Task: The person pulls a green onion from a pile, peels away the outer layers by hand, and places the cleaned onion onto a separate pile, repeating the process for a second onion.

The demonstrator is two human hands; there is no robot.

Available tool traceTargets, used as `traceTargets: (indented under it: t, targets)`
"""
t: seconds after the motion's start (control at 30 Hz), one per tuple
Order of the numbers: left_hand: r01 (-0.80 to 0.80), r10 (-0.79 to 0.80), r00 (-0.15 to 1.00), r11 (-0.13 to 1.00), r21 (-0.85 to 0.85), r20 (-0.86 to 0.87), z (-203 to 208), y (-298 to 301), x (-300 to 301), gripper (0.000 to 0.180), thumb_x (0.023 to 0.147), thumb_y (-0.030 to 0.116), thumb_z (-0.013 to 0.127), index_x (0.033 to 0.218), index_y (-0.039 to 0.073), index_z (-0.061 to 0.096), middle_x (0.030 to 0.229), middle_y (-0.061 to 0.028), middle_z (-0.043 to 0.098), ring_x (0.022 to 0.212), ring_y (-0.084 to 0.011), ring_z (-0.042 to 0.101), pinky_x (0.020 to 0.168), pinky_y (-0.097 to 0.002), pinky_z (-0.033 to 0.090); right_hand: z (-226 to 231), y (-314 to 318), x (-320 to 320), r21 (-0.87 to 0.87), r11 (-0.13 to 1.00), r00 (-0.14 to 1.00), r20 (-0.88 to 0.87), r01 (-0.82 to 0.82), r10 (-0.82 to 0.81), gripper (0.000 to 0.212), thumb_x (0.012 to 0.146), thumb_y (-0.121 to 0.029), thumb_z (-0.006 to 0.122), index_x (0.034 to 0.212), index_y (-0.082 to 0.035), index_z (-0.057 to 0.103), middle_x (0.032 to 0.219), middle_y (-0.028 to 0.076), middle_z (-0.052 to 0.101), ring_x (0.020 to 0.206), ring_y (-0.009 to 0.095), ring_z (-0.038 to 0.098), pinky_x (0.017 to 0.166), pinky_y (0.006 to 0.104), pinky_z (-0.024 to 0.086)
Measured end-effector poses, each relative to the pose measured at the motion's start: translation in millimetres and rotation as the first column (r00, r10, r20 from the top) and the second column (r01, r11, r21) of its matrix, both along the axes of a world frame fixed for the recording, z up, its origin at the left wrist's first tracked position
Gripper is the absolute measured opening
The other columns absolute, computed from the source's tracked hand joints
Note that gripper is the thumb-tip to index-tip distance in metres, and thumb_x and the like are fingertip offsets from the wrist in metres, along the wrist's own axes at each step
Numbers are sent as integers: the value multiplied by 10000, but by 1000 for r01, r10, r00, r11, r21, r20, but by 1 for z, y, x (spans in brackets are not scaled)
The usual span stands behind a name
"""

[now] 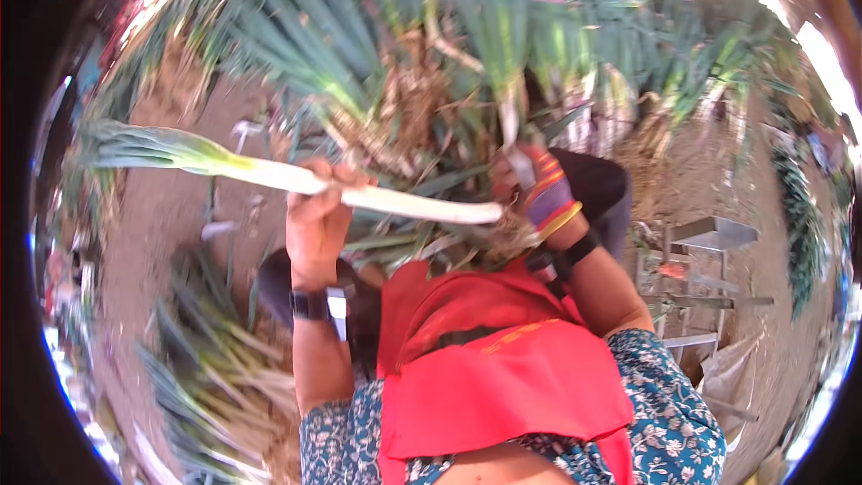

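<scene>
With your left hand (319, 214) wrapped round the leek (404, 204), crosswise above the ground (166, 216), steady it firmly and work gently with your gloved right hand (544, 189), its grip too blurred to tell, by the roots (514, 232).

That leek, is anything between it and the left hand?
Nothing visible: the bare left hand wraps directly around the leek. The gloved right hand is near its white end; blur hides whether it touches.
</scene>
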State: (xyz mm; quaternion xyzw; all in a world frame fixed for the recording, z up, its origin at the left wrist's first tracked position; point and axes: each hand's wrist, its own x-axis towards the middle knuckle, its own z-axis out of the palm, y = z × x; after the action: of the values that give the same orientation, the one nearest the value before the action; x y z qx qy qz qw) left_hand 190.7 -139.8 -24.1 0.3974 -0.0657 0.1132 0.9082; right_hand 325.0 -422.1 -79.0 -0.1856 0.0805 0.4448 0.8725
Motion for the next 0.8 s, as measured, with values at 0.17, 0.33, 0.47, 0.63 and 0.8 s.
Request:
traceTargets:
  t: [0.17, 0.33, 0.47, 0.63, 0.8]
  targets:
    - [-247, 248, 969, 968, -52, 8, 11, 33, -39, 195, 812, -35, 602, 987, 41, 558, 944, -123, 621, 963, -297, 601, 964, -510, 434, -37, 1, 40, -458, 711, 330, 887, 533, 324, 327, 831, -303, 623, 967, -7, 589, 760, 126, 612, 634, 244, 567, 569, 349, 455]
    - [-437, 435, 895, 899, 6, -99, 12, 41, -67, 154, 814, 3, 624, 961, 21, 581, 941, -170, 652, 914, -293, 638, 868, -433, 512, 8, 48, -12, -173, 471, -194, 750, 865, 632, 541, 729, -237, 729, 1181, -14, 533, 1020, 195, 619, 932, 358, 594, 820, 444, 464]
    - [-493, 524, 841, 845, 205, -137, 7, 41, -80, 150, 842, 111, 645, 963, 39, 594, 916, -151, 659, 857, -286, 655, 716, -365, 557, 68, 97, -70, -62, 730, -572, 579, 680, 582, 712, 630, -237, 748, 1264, -55, 479, 1213, 149, 511, 1091, 356, 482, 916, 457, 370]
    - [-572, 601, 783, 797, 191, -160, 14, 34, -80, 211, 873, 205, 625, 967, 25, 569, 897, -145, 656, 830, -266, 658, 678, -372, 564, 28, 105, -72, -304, 885, -163, 912, 352, 378, 288, 771, -197, 709, 1001, -47, 623, 664, 56, 607, 541, 179, 561, 495, 270, 410]
    - [-536, 533, 835, 844, 18, -134, 24, 34, -91, 224, 907, 223, 570, 1015, 27, 558, 930, -156, 647, 862, -302, 652, 735, -398, 561, 50, 91, -63, -692, 601, 372, 477, -400, 796, 257, 805, -189, 674, 1018, -56, 618, 703, -22, 567, 526, 20, 462, 441, 176, 309]
